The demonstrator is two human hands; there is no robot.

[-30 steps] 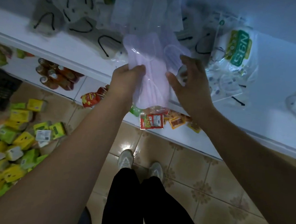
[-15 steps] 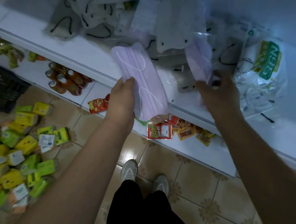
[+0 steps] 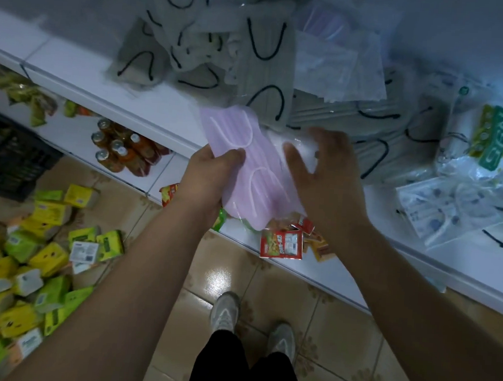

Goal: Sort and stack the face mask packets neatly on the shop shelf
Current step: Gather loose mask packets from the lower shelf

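The right hand [image 3: 325,177], which half a second ago reached up into the heap of grey, black-looped mask packets [image 3: 262,60] at the back of the white shelf [image 3: 149,105], now hangs close beside the pink pleated mask packet in clear plastic [image 3: 252,166], fingers spread and relaxed, its thumb near the packet's right edge. A second ago it stood in much the same place. The left hand [image 3: 212,181] holds the pink packet lower than half a second ago, so its bottom end hangs past the shelf's front edge, over the red snack sachets [image 3: 282,243] on the shelf below. The head camera's view has shifted slightly.
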